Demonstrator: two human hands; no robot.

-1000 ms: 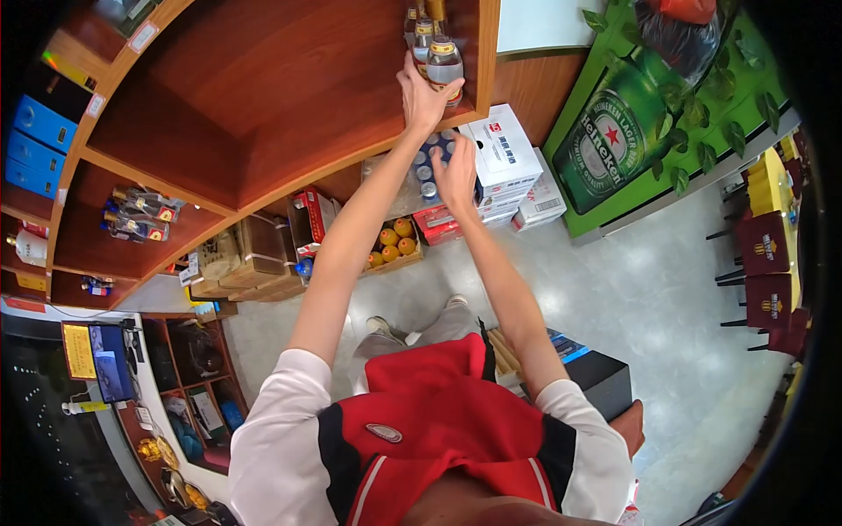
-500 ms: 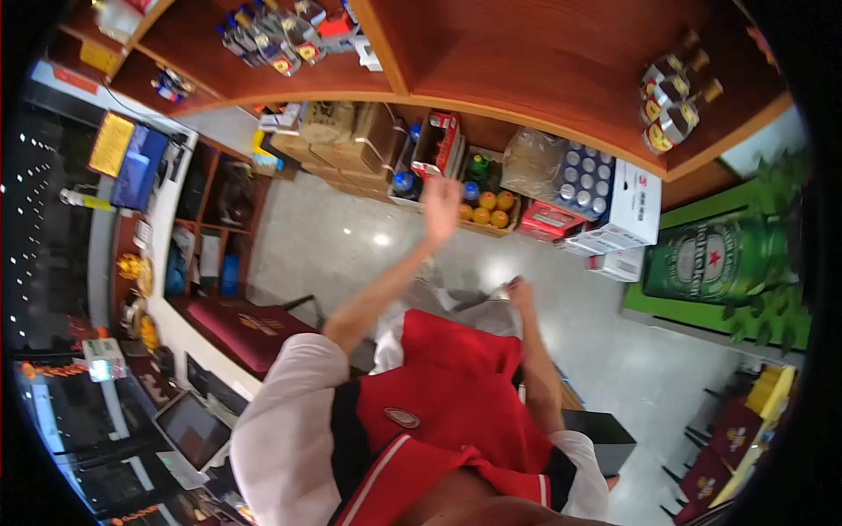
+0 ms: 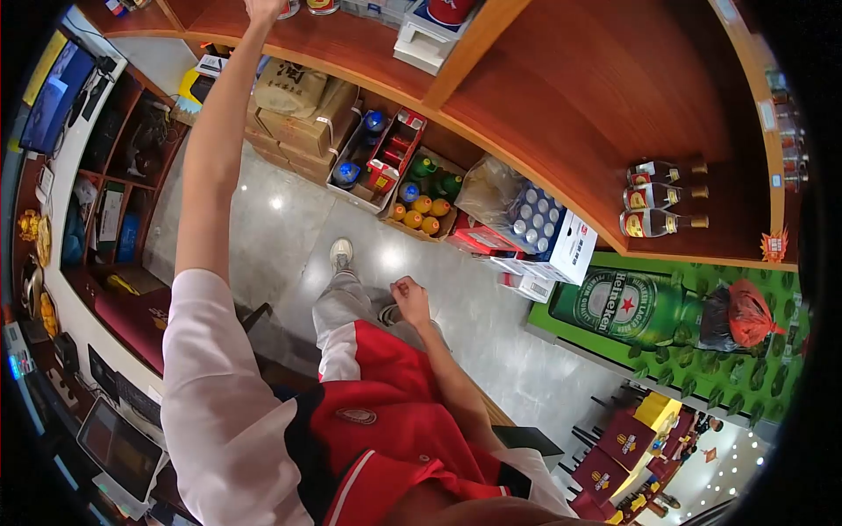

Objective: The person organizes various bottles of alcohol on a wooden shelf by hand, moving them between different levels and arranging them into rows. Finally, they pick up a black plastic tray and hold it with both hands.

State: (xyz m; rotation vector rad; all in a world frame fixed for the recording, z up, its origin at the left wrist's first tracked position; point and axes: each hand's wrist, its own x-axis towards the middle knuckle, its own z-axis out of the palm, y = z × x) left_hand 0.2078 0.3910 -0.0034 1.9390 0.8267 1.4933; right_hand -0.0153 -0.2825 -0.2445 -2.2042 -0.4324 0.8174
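Observation:
My left arm stretches up to the wooden shelf, and my left hand (image 3: 262, 8) is cut by the top edge of the view, its fingers out of sight. Right beside it are the lower ends of glass bottles (image 3: 323, 6) on the shelf. Lower down, my right hand (image 3: 410, 301) hangs in front of my body above the floor, its fingers curled in with nothing showing in them.
Under the shelf (image 3: 351, 48) stand cardboard boxes (image 3: 294, 131), orange-capped bottles (image 3: 421, 210) and a pack of cans (image 3: 537, 219). Three bottles (image 3: 653, 197) are on the right shelf. A green Heineken panel (image 3: 614, 302) is at right, a counter with a screen (image 3: 118, 447) at left.
My left hand has risen from over the floor-level boxes to the upper shelf at the top left. The view has turned and shifted; my right hand still hangs low.

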